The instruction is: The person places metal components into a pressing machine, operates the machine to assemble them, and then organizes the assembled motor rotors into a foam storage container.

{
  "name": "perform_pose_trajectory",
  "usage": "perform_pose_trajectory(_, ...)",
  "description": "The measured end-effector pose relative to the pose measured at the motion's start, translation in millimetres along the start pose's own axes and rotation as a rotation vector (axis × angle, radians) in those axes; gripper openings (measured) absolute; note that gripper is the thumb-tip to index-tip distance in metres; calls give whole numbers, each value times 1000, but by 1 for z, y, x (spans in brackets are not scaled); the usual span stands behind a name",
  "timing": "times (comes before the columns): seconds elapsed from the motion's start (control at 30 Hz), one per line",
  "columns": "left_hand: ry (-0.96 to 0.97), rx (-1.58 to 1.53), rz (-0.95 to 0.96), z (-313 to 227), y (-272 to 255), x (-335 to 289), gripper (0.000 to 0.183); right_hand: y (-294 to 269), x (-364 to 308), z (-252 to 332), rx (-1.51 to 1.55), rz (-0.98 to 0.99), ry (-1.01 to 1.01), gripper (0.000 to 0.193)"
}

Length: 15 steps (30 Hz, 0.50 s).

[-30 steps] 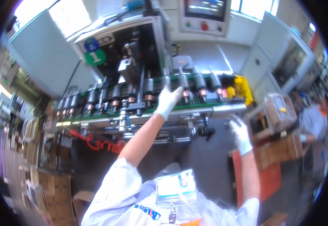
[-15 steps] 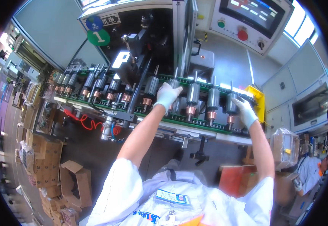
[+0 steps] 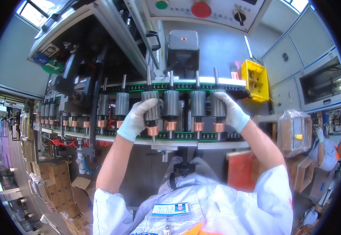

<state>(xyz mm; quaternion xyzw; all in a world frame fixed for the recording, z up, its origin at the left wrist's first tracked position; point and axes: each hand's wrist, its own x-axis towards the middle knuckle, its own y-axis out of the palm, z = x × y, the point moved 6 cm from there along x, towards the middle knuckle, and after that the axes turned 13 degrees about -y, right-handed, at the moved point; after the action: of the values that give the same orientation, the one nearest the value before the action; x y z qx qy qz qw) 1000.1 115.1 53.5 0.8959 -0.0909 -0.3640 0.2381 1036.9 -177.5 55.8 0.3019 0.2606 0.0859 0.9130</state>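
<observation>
Left hand (image 3: 137, 118) and right hand (image 3: 234, 113) clasp separate rotors (image 3: 152, 112) mid-frame by the thick cores (image 3: 218, 110), likely for surer grip.

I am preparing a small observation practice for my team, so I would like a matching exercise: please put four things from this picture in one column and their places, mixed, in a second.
Column one
1. Left hand
2. Right hand
3. Yellow bin
4. Red button

Column two
A. Beyond the right end of the conveyor
B. On the fourth rotor from the right
C. On the control panel
D. On the rightmost rotor

Right pairs: 1-B, 2-D, 3-A, 4-C
</observation>
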Motion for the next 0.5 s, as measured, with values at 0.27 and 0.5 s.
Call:
perform_pose_trajectory(0.27, 56, 165, 81, 6, 73, 34, 41, 24, 5, -6, -226, 143, -148, 30)
perform_pose_trajectory(0.5, 250, 271, -67, 19, 109, 6, 54, 48, -34, 7, -344, 160, -313, 33)
